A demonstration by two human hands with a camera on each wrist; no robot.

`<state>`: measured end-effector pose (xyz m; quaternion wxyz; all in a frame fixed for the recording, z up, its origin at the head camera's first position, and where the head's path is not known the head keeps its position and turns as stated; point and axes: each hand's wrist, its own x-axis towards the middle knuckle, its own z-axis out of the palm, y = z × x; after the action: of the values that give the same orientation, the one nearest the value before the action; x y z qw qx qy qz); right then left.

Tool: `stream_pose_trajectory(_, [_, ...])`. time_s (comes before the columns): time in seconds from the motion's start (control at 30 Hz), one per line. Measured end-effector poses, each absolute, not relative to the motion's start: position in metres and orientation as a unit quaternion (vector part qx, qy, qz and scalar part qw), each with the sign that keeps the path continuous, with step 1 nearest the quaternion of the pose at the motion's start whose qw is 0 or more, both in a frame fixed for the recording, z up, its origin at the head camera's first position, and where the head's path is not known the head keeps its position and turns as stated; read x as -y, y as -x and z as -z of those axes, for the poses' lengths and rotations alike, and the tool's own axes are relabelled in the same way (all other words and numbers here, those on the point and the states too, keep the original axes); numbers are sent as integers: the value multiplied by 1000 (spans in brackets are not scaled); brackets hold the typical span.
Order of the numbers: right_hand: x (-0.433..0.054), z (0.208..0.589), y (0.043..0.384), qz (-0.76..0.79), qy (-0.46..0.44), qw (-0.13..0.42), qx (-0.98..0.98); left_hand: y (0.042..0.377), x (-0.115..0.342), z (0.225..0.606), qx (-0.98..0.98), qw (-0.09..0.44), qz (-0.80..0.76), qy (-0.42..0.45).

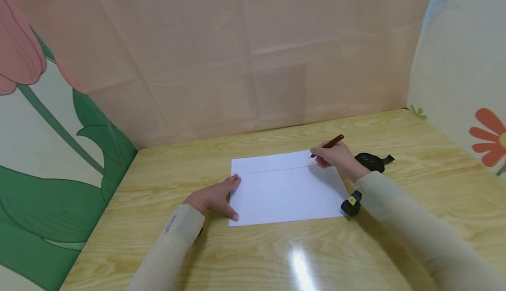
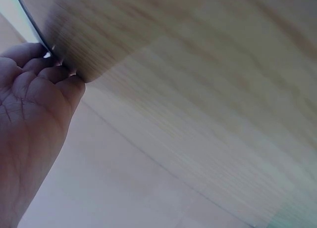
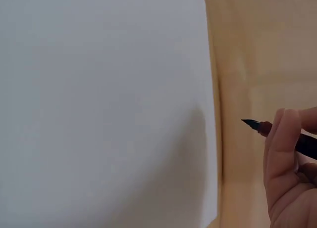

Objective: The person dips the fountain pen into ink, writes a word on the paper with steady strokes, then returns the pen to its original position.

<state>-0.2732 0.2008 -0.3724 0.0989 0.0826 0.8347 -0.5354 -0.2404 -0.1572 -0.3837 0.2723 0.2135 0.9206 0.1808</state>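
A white sheet of paper (image 1: 284,199) lies on the wooden table with one thin, nearly straight line (image 1: 276,170) across its upper part. My left hand (image 1: 215,195) rests at the paper's left edge, thumb and fingers spread and touching it. In the left wrist view the fingers of that hand (image 2: 34,114) lie along the table surface. My right hand (image 1: 334,155) pinches a dark red fountain pen (image 1: 334,141) near the paper's upper right corner. The right wrist view shows the pen's pointed nib (image 3: 251,124) bare; whether it touches the paper I cannot tell.
A black rounded object with a short strap (image 1: 370,162) is just right of my right hand. A small black device (image 1: 352,203) sits under my right wrist. A pinkish cloth (image 1: 253,62) hangs behind the table (image 1: 178,163), and flower-patterned walls (image 1: 454,71) flank it.
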Motion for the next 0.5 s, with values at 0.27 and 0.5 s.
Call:
stream_pose_trajectory(0.27, [-158, 368, 281, 574, -75, 66, -813, 241, 158, 383, -923, 270, -177, -211])
stream_pose_trajectory(0.5, [-126, 375, 286, 547, -48, 70, -833, 239, 158, 382, -922, 267, -178, -216])
